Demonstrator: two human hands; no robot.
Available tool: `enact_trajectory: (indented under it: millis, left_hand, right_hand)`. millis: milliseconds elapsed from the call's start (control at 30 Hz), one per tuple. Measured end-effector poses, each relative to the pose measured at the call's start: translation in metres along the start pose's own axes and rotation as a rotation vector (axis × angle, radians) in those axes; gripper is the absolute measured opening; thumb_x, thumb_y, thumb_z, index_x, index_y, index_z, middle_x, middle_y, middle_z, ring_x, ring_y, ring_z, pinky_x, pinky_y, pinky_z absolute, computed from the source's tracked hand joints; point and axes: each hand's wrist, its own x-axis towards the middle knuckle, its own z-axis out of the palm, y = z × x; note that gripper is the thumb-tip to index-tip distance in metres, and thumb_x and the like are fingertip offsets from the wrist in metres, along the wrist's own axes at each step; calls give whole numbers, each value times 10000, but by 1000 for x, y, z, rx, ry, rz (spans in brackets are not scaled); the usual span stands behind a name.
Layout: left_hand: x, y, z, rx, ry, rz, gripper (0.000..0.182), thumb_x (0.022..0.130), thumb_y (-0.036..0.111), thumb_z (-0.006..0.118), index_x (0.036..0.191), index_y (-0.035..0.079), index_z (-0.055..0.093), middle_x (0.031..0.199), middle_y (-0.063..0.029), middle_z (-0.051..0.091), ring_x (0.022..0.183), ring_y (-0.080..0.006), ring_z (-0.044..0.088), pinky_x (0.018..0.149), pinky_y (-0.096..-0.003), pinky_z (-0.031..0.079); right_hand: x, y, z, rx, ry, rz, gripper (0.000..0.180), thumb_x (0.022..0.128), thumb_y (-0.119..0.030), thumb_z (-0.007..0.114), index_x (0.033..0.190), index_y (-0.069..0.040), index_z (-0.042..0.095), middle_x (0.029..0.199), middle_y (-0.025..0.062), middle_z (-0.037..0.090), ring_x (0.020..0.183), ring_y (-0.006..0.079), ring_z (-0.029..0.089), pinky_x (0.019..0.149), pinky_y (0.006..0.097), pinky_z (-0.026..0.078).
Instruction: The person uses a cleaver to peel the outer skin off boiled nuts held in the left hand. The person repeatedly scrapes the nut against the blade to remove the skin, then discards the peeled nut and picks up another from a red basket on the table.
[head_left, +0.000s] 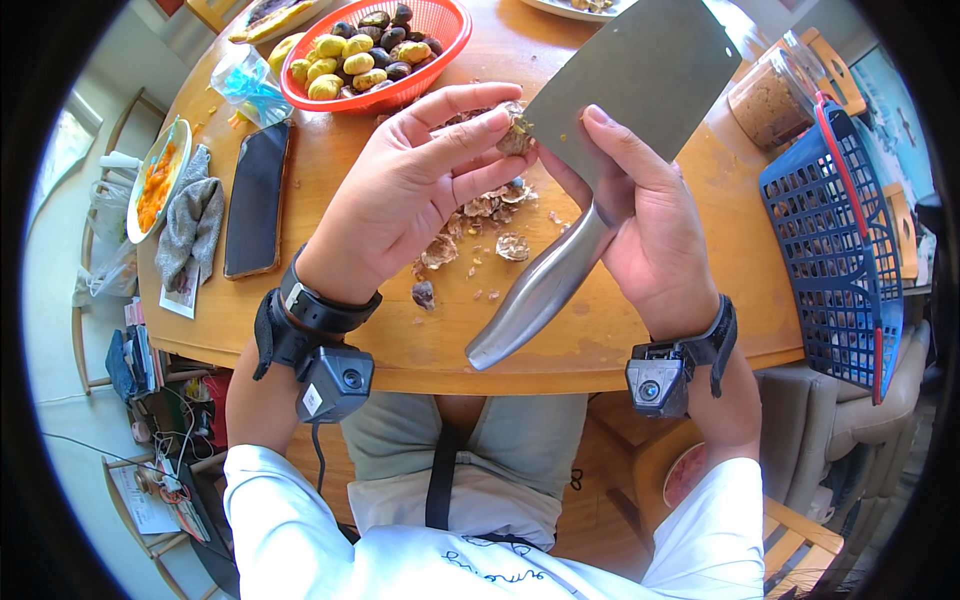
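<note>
Between the fingertips of my left hand (397, 180) is a brown, wrinkled chestnut (516, 139), with some yellow flesh showing at its top. My right hand (660, 225) grips a steel cleaver (637, 82) where the blade meets the handle. The thumb lies on the blade's flat, and the metal handle points down toward the table's near edge. The cleaver's left edge is at the chestnut. Below the hands, brown peel scraps (495, 204) lie scattered on the wooden table (600, 322), with a dark piece of shell (423, 295) nearer me.
Behind my left hand stands a red plastic basket (405, 94) of yellow peeled and dark unpeeled chestnuts. A smartphone (256, 199), a grey cloth (191, 214) and a plate with orange food (161, 176) lie left. At right are a blue plastic basket (825, 225) and a lidded jar (772, 101).
</note>
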Motion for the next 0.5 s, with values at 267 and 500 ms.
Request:
enact_trajectory:
  millis: [267, 500]
  left_hand:
    - [-2, -1, 0, 106, -16, 71, 282, 817, 65, 517, 1087, 0, 469, 953, -117, 568, 837, -184, 594, 712, -215, 517]
    - [-2, 3, -3, 112, -20, 51, 256, 796, 62, 548, 1040, 5, 493, 922, -115, 585, 822, -173, 597, 721, -232, 511]
  right_hand:
    - [0, 1, -1, -8, 5, 27, 150, 811, -62, 515, 949, -4, 503, 933, 56, 556, 913, 157, 546, 866, 343, 454]
    - [-1, 3, 1, -24, -36, -1, 147, 809, -79, 525, 944, -23, 507, 932, 40, 557, 897, 140, 546, 862, 344, 455]
